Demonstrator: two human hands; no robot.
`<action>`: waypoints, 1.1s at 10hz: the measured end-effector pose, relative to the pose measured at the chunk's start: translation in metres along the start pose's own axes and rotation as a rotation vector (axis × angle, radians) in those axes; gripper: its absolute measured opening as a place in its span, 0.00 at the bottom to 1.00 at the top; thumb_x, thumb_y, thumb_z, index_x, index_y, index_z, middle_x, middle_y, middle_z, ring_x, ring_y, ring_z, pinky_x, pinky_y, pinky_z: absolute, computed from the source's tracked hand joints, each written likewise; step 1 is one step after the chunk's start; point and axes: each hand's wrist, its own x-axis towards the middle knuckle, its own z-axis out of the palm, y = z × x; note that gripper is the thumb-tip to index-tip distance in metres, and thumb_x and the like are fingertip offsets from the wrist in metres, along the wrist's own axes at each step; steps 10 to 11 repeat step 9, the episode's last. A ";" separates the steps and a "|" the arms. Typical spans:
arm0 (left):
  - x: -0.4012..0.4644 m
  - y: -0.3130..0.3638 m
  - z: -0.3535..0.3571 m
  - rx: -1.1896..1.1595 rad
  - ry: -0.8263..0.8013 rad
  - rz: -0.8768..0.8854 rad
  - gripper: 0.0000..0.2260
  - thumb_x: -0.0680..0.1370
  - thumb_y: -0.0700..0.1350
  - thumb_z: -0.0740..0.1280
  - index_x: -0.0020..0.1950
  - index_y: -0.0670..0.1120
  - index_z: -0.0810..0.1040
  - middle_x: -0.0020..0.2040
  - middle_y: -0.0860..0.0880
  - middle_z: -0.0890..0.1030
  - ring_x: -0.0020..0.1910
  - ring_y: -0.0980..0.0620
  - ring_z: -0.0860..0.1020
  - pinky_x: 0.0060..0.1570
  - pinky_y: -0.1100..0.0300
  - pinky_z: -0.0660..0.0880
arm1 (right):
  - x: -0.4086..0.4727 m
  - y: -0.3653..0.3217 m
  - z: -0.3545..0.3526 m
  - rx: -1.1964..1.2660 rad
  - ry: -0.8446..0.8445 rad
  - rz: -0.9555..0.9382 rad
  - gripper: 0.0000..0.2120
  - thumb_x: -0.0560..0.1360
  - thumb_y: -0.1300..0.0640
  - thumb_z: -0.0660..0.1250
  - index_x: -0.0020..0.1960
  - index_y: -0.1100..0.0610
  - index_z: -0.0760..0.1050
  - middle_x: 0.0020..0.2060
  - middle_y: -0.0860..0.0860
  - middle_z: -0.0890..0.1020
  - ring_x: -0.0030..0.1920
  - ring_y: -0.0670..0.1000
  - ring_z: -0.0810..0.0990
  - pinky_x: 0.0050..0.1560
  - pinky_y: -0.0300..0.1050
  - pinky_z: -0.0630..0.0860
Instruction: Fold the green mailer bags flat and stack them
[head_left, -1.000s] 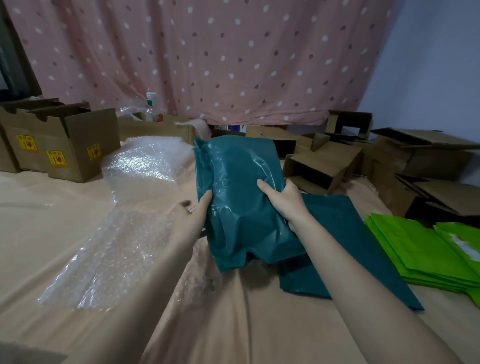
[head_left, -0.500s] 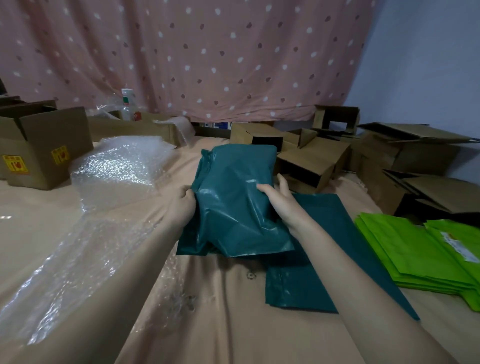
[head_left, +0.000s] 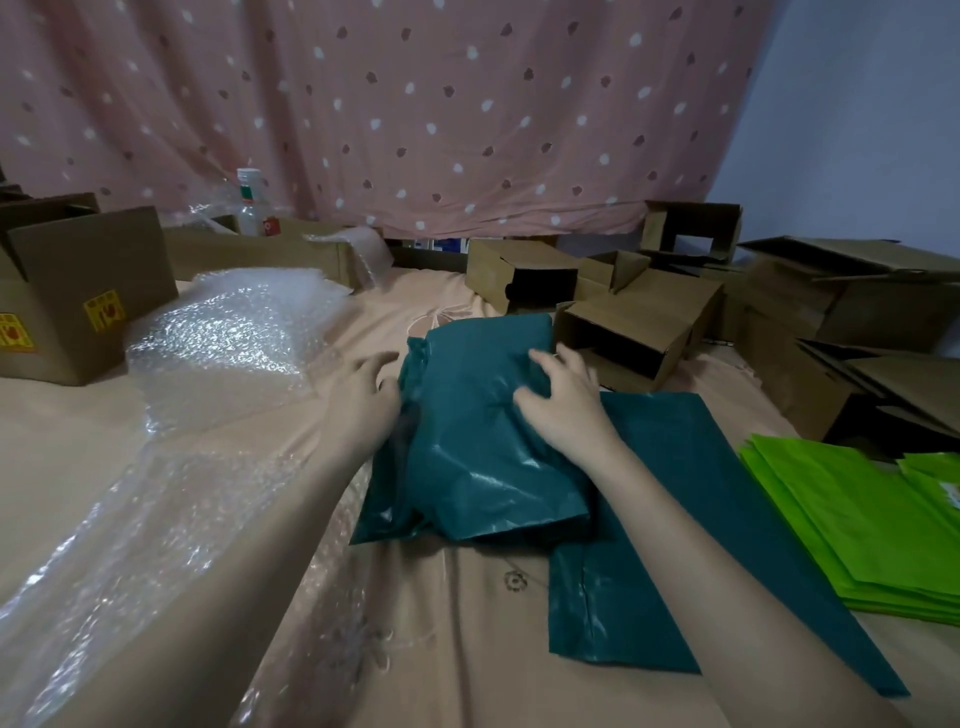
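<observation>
The dark green bag (head_left: 478, 415) lies on the peach sheet (head_left: 467, 649) at frame centre, puffed and creased, not flat. Its long axis runs from the near edge toward the far boxes, leaning slightly right at the far end. Its right side overlaps a flat bag (head_left: 691, 519) of the same colour, whose long axis runs from far-left to near-right.

Left hand (head_left: 366, 387): placed at the bag's left edge, fingers extended toward the bag. Whether the fingers pinch the edge or only touch it cannot be told; the fingertips are blurred.

Right hand (head_left: 563, 402): palm down on top of the bag, fingers spread and slightly bent, pressing the film. It grips nothing.

The hands are apart, with the width of the bag between them.

Bubble wrap (head_left: 218, 353) lies to the left of the bag. A stack of lime bags (head_left: 857, 525) lies at the right. An open box (head_left: 623, 338) sits just behind the bag.
</observation>
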 end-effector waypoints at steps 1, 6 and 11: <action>0.001 0.022 0.008 0.138 -0.060 0.223 0.21 0.81 0.48 0.52 0.74 0.47 0.64 0.75 0.47 0.60 0.74 0.50 0.57 0.71 0.60 0.50 | 0.010 -0.007 0.006 -0.068 0.003 -0.081 0.26 0.80 0.47 0.53 0.76 0.49 0.53 0.77 0.49 0.47 0.77 0.53 0.45 0.75 0.52 0.46; -0.012 0.014 0.042 0.461 -0.279 0.287 0.24 0.82 0.56 0.46 0.77 0.55 0.49 0.78 0.52 0.45 0.77 0.51 0.46 0.75 0.50 0.46 | 0.010 0.013 0.039 -0.067 -0.216 -0.034 0.29 0.81 0.42 0.47 0.77 0.50 0.41 0.77 0.49 0.38 0.77 0.49 0.40 0.75 0.53 0.46; -0.028 0.032 0.026 0.636 -0.084 0.367 0.29 0.77 0.62 0.36 0.77 0.53 0.43 0.78 0.48 0.40 0.77 0.48 0.41 0.72 0.43 0.41 | -0.010 -0.007 0.005 -0.356 -0.073 -0.043 0.31 0.79 0.36 0.40 0.77 0.46 0.37 0.77 0.53 0.42 0.77 0.54 0.44 0.74 0.60 0.46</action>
